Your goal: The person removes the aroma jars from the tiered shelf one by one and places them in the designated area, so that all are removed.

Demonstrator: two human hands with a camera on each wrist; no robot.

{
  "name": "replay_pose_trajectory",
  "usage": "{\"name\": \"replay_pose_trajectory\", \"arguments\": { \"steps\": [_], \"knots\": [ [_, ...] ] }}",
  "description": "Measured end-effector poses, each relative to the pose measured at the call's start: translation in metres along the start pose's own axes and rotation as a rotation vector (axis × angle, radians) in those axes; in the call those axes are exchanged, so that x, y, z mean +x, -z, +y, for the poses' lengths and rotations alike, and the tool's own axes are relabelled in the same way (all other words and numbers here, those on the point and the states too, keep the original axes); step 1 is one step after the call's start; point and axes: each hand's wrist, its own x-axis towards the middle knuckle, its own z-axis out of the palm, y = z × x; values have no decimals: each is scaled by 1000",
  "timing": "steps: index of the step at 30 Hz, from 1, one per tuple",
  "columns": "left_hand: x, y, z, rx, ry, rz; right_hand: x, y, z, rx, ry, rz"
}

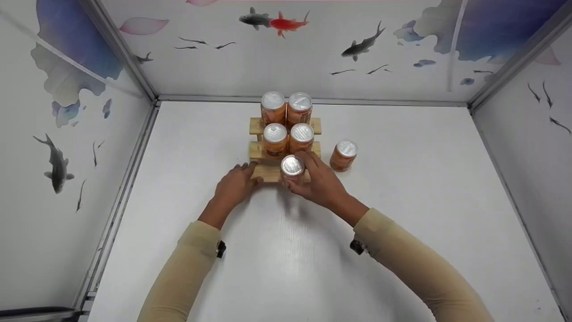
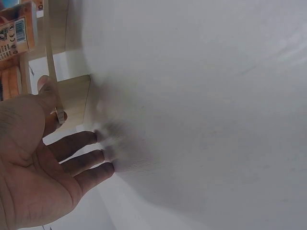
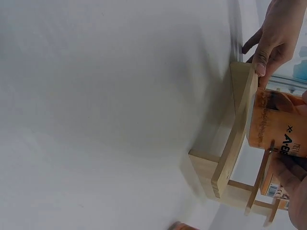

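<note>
A three-step wooden rack (image 1: 264, 173) stands towards the back of the table. My left hand (image 1: 236, 184) pinches the left end of its lowest step (image 2: 72, 98) between thumb and index finger; in the left wrist view the other fingers reach down to the table. My right hand (image 1: 325, 182) grips an orange can (image 1: 292, 166) with a silvery lid, upright at the lowest step. In the right wrist view, this can (image 3: 274, 127) stands over the step's board; whether its base touches the board I cannot tell.
Two cans (image 1: 275, 133) stand on the middle step and two more cans (image 1: 273, 103) on the top step. Another can (image 1: 343, 155) stands on the white table (image 1: 402, 179) right of the rack. Printed panels (image 1: 290, 62) wall the table at back and sides.
</note>
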Motion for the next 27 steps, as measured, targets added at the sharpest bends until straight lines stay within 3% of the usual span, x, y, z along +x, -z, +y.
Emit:
{"name": "replay_pose_trajectory", "arguments": {
  "steps": [15, 27],
  "knots": [
    [-1, 0, 0, -23, 23, -60, -29, 25, 23, -31, -27, 49],
    [1, 2, 0, -29, 21, -53, -44, 49, 41, -61, -73, 94]
  ]
}}
